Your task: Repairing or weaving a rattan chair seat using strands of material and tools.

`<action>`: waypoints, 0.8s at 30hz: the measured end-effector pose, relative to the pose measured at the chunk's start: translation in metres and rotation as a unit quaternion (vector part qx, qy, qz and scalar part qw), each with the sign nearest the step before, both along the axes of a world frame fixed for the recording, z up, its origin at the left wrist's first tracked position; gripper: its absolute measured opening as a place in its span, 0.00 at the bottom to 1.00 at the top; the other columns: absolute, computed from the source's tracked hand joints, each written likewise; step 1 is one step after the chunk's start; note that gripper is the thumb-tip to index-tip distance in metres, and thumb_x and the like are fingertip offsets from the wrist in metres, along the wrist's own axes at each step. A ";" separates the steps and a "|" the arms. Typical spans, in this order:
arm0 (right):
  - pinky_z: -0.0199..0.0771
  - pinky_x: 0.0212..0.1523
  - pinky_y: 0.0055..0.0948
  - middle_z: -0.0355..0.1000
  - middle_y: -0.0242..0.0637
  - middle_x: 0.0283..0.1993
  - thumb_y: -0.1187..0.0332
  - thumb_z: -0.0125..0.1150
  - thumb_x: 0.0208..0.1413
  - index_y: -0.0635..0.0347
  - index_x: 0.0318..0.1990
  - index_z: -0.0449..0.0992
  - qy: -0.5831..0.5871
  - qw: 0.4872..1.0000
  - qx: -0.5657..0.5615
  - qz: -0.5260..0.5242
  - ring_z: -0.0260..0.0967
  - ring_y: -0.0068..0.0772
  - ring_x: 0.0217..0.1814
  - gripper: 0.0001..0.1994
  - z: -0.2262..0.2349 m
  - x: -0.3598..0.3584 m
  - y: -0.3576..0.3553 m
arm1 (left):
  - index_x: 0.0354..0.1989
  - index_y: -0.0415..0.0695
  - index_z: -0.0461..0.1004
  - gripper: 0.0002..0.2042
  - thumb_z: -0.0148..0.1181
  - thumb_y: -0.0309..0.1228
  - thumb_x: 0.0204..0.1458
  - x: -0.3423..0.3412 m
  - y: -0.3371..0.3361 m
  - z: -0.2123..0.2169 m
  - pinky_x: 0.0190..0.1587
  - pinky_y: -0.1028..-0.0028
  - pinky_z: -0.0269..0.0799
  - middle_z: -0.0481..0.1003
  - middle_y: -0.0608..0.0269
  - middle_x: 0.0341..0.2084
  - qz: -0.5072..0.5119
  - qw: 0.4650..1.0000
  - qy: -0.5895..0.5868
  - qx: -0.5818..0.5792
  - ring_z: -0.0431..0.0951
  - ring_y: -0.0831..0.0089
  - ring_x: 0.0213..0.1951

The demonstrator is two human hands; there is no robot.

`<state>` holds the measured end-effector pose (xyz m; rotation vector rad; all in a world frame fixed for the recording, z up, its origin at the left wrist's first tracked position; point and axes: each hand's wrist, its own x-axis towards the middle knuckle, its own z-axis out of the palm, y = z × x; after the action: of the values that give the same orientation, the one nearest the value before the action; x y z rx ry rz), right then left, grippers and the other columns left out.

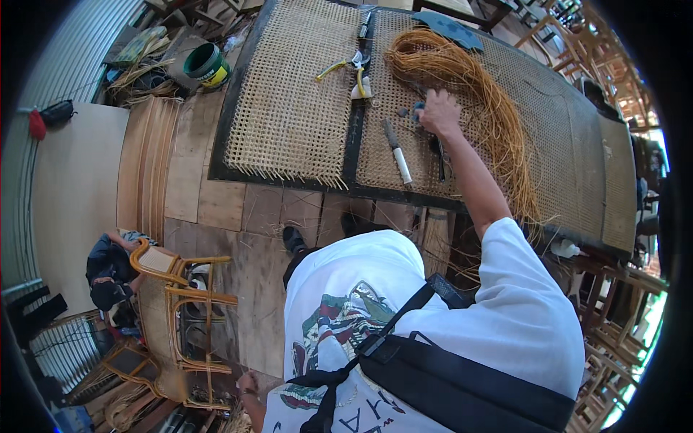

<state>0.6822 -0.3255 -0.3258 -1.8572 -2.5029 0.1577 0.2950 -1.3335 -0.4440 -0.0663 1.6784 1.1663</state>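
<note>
knife (pixel 396 152) on cane panel (pixel 289 108), left of right hand (pixel 438 112); rattan strands (pixel 476 94) right; pliers (pixel 346 71) behind.

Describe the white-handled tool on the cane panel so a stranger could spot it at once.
Start at the big black-framed woven cane panel lying flat. Beside the right hand lies a knife-like tool, pointing diagonally. Unlike the yellow-handled pliers farther up, its handle is plain white and straight.

A bundle of loose orange-tan cane strands (pixel 482 101) lies coiled at its far end and trails toward the near edge of a dark-framed woven cane panel (pixel 289 108). A small blue-grey object (pixel 416 110), its kind unclear, sits on the weave beside the strands.
</note>
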 end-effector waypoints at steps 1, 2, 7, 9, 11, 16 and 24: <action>0.67 0.51 0.47 0.72 0.46 0.48 0.57 0.62 0.54 0.56 0.55 0.70 -0.066 0.989 0.132 -0.001 0.68 0.47 0.53 0.23 0.017 -0.019 -0.010 | 0.27 0.45 0.79 0.10 0.62 0.39 0.51 0.019 0.020 -0.008 0.15 0.69 0.57 0.78 0.61 0.21 0.130 0.941 -0.124 -0.287 0.64 0.73 0.12; 0.64 0.54 0.49 0.70 0.42 0.47 0.60 0.63 0.51 0.53 0.53 0.70 -0.023 0.983 0.183 0.024 0.65 0.46 0.55 0.22 0.020 -0.024 -0.012 | 0.27 0.45 0.79 0.10 0.62 0.39 0.51 0.037 0.061 0.002 0.15 0.69 0.57 0.78 0.61 0.21 0.125 0.943 -0.124 -0.281 0.64 0.73 0.12; 0.70 0.55 0.45 0.70 0.45 0.58 0.53 0.63 0.53 0.47 0.57 0.73 -0.068 0.984 -0.068 0.153 0.69 0.49 0.58 0.23 -0.013 -0.108 -0.001 | 0.41 0.42 0.80 0.15 0.62 0.42 0.56 0.117 0.260 0.073 0.32 0.75 0.69 0.81 0.60 0.33 0.036 0.975 0.040 -0.217 0.77 0.75 0.31; 0.64 0.66 0.40 0.60 0.42 0.70 0.56 0.49 0.64 0.48 0.65 0.68 0.223 0.925 -0.245 0.186 0.60 0.47 0.69 0.23 -0.114 -0.078 0.074 | 0.42 0.42 0.81 0.18 0.62 0.45 0.54 0.133 0.264 0.027 0.39 0.71 0.74 0.82 0.61 0.34 0.021 0.975 0.064 -0.210 0.80 0.73 0.35; 0.59 0.69 0.45 0.59 0.42 0.71 0.66 0.47 0.62 0.57 0.65 0.66 -0.121 0.883 0.104 0.442 0.57 0.41 0.72 0.23 -0.161 -0.073 0.108 | 0.37 0.42 0.82 0.18 0.57 0.45 0.56 0.162 0.302 0.066 0.35 0.70 0.73 0.82 0.66 0.28 -0.012 0.956 0.169 -0.241 0.78 0.76 0.30; 0.74 0.50 0.44 0.66 0.52 0.59 0.56 0.54 0.61 0.56 0.62 0.67 -0.124 0.924 0.216 0.289 0.70 0.54 0.54 0.24 -0.172 -0.060 0.128 | 0.39 0.45 0.79 0.14 0.58 0.43 0.56 0.238 0.248 0.023 0.20 0.74 0.64 0.81 0.70 0.30 0.083 0.967 0.045 -0.235 0.71 0.80 0.22; 0.71 0.59 0.37 0.68 0.47 0.61 0.56 0.54 0.64 0.66 0.61 0.70 0.281 0.926 -0.145 0.208 0.67 0.41 0.62 0.25 -0.121 -0.001 0.163 | 0.37 0.48 0.78 0.11 0.54 0.41 0.60 0.309 0.193 -0.016 0.22 0.71 0.61 0.81 0.66 0.31 0.254 0.912 -0.224 -0.233 0.63 0.78 0.19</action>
<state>0.6811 -0.1625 -0.4465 -1.0748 -2.4744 0.9614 0.6044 -1.1405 -0.4601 -1.0471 1.5169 0.9821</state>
